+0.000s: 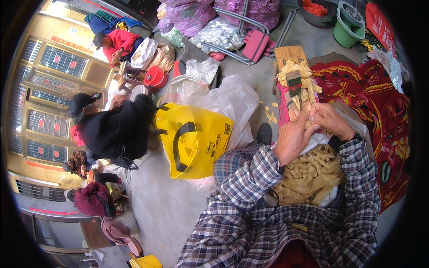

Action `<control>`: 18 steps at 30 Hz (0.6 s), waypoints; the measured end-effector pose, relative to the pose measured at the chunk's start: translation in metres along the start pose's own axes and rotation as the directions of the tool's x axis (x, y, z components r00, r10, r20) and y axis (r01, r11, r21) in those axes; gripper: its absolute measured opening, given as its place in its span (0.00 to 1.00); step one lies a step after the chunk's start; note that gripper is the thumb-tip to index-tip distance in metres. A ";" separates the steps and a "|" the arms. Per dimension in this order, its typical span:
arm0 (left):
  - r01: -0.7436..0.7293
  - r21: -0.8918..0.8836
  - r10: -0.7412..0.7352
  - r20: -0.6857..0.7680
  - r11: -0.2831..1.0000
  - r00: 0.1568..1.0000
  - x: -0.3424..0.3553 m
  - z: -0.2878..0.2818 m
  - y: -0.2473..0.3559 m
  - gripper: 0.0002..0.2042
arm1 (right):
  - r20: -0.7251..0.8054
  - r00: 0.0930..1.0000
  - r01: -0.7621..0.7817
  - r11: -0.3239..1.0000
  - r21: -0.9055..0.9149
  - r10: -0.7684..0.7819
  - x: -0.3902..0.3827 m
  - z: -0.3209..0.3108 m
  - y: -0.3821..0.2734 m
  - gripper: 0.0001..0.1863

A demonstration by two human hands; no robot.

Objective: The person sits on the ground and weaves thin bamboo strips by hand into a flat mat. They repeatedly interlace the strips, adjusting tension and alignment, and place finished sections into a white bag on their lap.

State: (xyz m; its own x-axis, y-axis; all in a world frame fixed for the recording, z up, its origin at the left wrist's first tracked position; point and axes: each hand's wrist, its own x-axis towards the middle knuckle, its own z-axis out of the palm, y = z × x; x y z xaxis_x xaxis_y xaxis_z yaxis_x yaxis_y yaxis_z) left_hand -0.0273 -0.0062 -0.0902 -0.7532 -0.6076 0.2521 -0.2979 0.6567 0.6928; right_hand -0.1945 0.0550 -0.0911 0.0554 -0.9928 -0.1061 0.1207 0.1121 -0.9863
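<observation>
My left hand [292, 140] and my right hand [331, 120] meet over my lap, fingers pinched together. Between the fingertips is a pale yellow strip, mostly covered by the fingers. Just beyond them stands a narrow wooden bench [288, 53] with a pink cloth along its side. A heap of loose pale yellow strips [296, 69] lies on the bench, partly under a dark green and red block [294, 85]. In my lap, below my wrists, a white plastic sheet holds a large pile of knotted yellowish strips [313, 172].
A yellow bag [196, 145] with black handles and clear plastic bags [232, 102] stand to my left. A dark red patterned blanket [362, 102] lies at right. Folding chairs [257, 44], full sacks [187, 20] and a green bucket [346, 33] are farther off. Several people sit at left.
</observation>
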 end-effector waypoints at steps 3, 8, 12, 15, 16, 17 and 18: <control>-0.137 -0.136 0.125 -0.089 0.981 0.988 0.002 0.004 -0.004 0.11 | 0.006 1.000 -0.026 0.997 0.073 0.026 -0.001 0.003 0.000 0.11; 0.208 -0.776 -0.133 0.160 0.596 0.978 0.006 -0.013 -0.006 0.15 | 0.070 0.997 -0.032 0.999 0.011 0.031 -0.006 -0.009 0.002 0.18; 0.119 -0.914 -0.248 0.021 0.388 0.969 0.009 -0.046 -0.014 0.15 | 0.015 0.999 -0.034 0.987 -0.158 0.037 -0.006 -0.015 -0.006 0.22; -0.024 -0.937 -0.267 -0.123 0.348 0.956 0.011 -0.060 -0.015 0.16 | -0.029 0.995 -0.091 0.996 0.026 0.092 -0.010 -0.006 -0.025 0.21; -0.058 -0.941 -0.257 -0.150 0.334 0.955 0.012 -0.063 -0.015 0.16 | -0.042 0.993 0.114 0.980 0.166 -0.109 -0.015 -0.001 -0.035 0.20; -0.093 -0.944 -0.257 -0.180 0.315 0.950 0.012 -0.065 -0.013 0.16 | -0.160 0.971 0.213 0.947 0.241 -0.178 -0.022 0.004 -0.045 0.19; -0.071 -0.910 -0.194 -0.163 0.408 0.967 0.012 -0.063 -0.011 0.17 | -0.146 0.920 0.392 0.867 0.307 -0.364 -0.023 0.008 -0.053 0.18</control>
State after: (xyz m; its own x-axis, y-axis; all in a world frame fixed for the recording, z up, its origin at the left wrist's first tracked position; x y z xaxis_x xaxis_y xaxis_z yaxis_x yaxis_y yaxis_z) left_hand 0.0035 -0.0486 -0.0519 -0.5749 -0.7882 0.2194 0.4659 -0.0949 0.8798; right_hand -0.1939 0.0725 -0.0353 -0.1374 -0.9601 0.2435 0.4302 -0.2793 -0.8584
